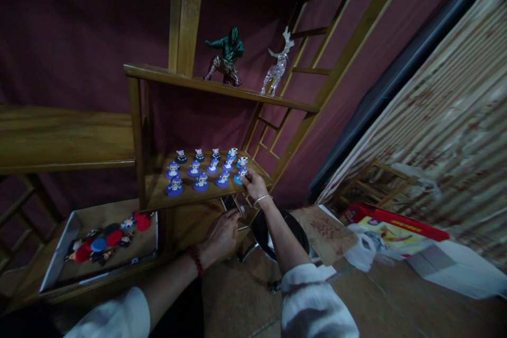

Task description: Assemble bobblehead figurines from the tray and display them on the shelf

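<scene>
My right hand (pixel 255 186) reaches to the right end of the lower shelf (pixel 154 199). Its thumb and fingers are closed at the edge of a small figurine (pixel 240 176) on a light-blue round base, which stands on the shelf. Left of it, purple-based figurines (pixel 201 182) stand in rows, with black-based ones (pixel 181 156) behind them. Two more blue-based figurines (pixel 232 153) are at the back right. My left hand (pixel 222 233) is below the shelf edge, fingers curled together beside a dark, phone-like rectangle (pixel 229 202); whether it grips that is hidden.
A shallow box (pixel 59 253) at lower left holds several figurines with red, blue and black bases. On the shelf above stand a green warrior-like statue (pixel 227 58) and a clear deer (pixel 276 69). A black stool (pixel 293 229), plastic bag (pixel 364 248) and red carton (pixel 396 227) are at right.
</scene>
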### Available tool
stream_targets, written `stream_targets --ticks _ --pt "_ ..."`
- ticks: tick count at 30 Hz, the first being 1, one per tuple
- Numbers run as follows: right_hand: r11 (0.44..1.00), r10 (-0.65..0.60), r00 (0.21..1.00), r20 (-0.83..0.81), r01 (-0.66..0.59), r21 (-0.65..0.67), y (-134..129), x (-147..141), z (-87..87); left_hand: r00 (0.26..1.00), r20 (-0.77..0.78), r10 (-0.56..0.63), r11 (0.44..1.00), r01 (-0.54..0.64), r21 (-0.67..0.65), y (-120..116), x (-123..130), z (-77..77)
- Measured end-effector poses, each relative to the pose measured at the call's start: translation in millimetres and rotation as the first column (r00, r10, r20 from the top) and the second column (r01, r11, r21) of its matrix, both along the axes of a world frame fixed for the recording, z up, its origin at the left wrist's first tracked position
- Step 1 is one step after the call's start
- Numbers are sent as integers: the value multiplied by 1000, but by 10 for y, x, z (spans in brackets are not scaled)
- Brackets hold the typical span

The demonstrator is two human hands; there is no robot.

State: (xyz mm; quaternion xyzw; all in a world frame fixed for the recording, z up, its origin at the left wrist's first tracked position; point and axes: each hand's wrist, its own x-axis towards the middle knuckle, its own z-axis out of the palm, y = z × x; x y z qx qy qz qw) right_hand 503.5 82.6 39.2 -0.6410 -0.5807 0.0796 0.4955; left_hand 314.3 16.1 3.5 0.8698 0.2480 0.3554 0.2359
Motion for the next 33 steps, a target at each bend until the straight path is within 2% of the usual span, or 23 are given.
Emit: stream_targets --ticks 11,17,26,30,33 --pt "999 28 999 40 -27 -26 -20 0 30 999 -17 32 999 -32 -9 1 -13 -38" --pt "998 38 998 53 -36 -43 -38 -16 50 1000 -5 10 1000 -10 -20 -2 -35 -23" --pt "997 73 997 -4 -73 -2 -101 -41 36 999 -51 18 999 -20 -43 14 -79 -35" --pt "998 16 998 -62 -12 68 -170 -107 15 999 -37 7 999 -9 -45 15 -115 -46" --pt "989 -69 989 -128 85 124 -241 -183 -32 999 -35 7 999 -9 -47 16 -152 -79"
